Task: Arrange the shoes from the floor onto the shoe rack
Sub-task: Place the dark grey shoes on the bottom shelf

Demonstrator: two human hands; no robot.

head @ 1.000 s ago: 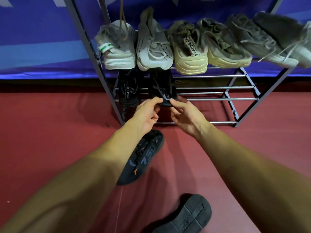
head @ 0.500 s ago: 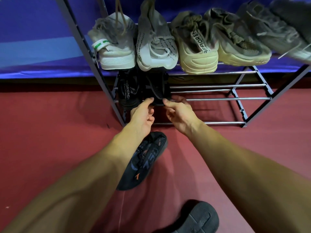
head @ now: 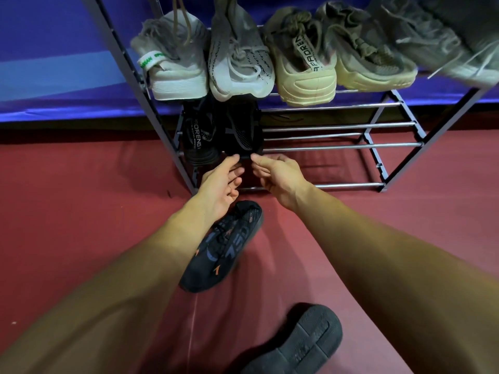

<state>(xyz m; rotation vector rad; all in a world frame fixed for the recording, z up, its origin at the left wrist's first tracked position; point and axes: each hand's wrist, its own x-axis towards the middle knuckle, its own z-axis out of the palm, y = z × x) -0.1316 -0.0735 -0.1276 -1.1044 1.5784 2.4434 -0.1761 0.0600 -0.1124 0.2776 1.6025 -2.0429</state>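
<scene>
Left hand (head: 221, 182) and right hand (head: 280, 179) pinch the black shoe (head: 243, 130) at its near edge; rack (head: 337, 145) rails run open rightward.

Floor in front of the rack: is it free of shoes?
No, a dark shoe with orange marks and a black shoe turned sole-up lie on the red floor.

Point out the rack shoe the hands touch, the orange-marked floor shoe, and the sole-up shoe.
black mesh shoe (head: 243, 130): head view, knit upper.
orange-marked shoe (head: 229, 247): head view, side panel.
sole-up shoe (head: 302, 344): head view, tread.
</scene>
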